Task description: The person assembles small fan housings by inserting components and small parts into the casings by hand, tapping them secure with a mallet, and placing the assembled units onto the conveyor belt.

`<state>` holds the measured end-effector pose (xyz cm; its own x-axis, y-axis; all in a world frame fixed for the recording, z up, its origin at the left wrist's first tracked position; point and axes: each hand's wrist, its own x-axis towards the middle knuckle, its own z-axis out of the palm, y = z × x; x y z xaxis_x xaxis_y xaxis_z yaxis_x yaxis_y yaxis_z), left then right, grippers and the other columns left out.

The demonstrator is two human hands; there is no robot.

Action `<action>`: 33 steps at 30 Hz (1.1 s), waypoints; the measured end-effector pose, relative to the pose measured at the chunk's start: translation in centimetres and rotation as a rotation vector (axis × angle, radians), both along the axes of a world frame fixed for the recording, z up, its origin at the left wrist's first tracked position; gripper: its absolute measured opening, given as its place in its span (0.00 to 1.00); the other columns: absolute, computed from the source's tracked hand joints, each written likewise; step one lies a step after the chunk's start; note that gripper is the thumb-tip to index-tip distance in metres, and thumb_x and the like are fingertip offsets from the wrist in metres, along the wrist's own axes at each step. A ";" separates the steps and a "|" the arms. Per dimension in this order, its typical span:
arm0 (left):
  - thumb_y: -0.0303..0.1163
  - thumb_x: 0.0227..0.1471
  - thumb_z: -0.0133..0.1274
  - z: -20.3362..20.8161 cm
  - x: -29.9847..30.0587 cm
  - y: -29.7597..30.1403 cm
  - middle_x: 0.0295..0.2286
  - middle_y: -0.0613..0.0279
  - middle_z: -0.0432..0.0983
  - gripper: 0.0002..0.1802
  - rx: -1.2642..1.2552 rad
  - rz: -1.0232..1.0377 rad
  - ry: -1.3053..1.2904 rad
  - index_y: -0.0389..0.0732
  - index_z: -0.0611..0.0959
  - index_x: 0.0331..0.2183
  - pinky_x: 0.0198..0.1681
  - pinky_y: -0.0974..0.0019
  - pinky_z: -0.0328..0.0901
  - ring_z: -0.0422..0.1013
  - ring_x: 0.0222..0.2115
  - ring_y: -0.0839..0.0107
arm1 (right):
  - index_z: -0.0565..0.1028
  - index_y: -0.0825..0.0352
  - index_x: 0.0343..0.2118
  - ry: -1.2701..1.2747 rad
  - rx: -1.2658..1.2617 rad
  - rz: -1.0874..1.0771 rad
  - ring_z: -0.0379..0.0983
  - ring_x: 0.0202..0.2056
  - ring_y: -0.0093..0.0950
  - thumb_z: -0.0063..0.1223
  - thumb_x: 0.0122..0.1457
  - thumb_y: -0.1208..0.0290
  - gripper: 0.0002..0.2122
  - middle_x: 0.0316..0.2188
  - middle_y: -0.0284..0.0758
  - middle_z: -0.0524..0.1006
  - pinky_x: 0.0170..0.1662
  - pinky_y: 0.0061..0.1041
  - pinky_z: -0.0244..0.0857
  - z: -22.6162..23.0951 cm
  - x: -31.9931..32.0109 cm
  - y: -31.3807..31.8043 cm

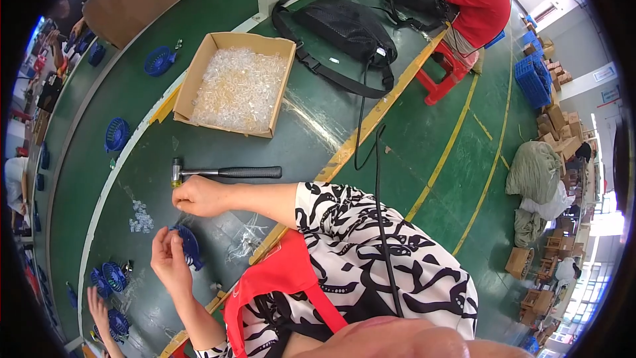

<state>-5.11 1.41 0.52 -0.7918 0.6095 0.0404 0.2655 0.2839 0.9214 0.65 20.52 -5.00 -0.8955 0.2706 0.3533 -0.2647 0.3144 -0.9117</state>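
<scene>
Factory floor [424, 132], green with yellow lines, runs along the right, with cartons and sacks stacked beyond. Dark green worktable [305, 152], scuffed, yellowish worn near edge, fills the middle. Person in a red top [480, 3] sits on a red plastic stool [437, 79] at the table's far end, upper right. Black sling bag [341, 26] lies on the table, strap spread out. Open cardboard carton [285, 86] sits left of the bag, loaded with small clear plastic pieces [238, 86]. Black-handled hammer [228, 172] lies flat below the carton, metal head to the left.

Right hand [202, 196]: fingers curled in, just beside the hammer head, not around the handle; can't tell if anything is inside. Left hand [171, 258]: raised, half curled, thumb near the index finger; can't tell if it pinches anything. Small blue plastic basket [190, 246] is just beside the left hand, partly hidden by it. More blue baskets [117, 134] are scattered along the left side. Another person's hand [98, 310], fingers extended, lower left. Loose clear pieces [141, 217] lie in a small pile on the table, left of both hands.
</scene>
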 end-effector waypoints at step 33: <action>0.18 0.42 0.53 -2.1 3.6 0.4 0.39 0.44 0.75 0.14 -0.059 -0.080 0.689 0.30 0.80 0.36 0.46 0.56 0.67 0.73 0.41 0.49 | 0.78 0.72 0.28 -0.564 -0.534 0.077 0.77 0.26 0.22 0.61 0.45 0.73 0.08 0.24 0.37 0.81 0.30 0.23 0.69 3.0 6.5 -4.6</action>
<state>-1.49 1.81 -1.53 -0.5500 0.6816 0.4826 0.8066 0.2839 0.5185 7.11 15.96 -2.00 -0.9243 0.2054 -0.3217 0.2807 -0.2051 -0.9376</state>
